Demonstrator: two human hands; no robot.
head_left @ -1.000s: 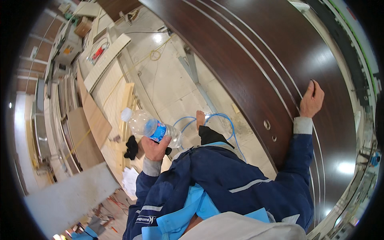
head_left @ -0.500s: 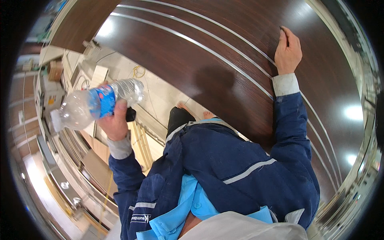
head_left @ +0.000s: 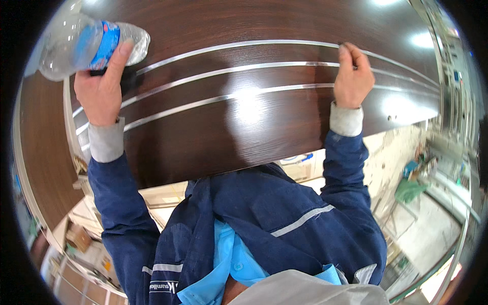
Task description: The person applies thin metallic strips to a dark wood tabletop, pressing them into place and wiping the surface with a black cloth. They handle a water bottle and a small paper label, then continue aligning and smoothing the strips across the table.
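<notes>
My left hand point(head_left: 101, 96) is closed around a clear plastic bottle point(head_left: 107, 44) with a blue label. The bottle lies tilted sideways above the left part of a dark brown wood-grain panel point(head_left: 193, 145), and its left end is blurred. Three silver strips point(head_left: 229, 69) run across this panel. Over the panel's right part, my right hand point(head_left: 354, 79) is closed in a pinch near the upper strips. Something small and dark shows at its fingertips, too small to name.
Another brown panel point(head_left: 43, 137) stands at the left. Below the large panel's near edge, a blue item point(head_left: 307, 157) lies on a pale surface. A green bag or cloth point(head_left: 410, 190) is at the right, beside a metal frame. Lamps reflect off the panel.
My body has turned, so the panel now lies across in front of me. The bottle in my left hand has come from beside the panel to over it. My right hand stays pinched.
</notes>
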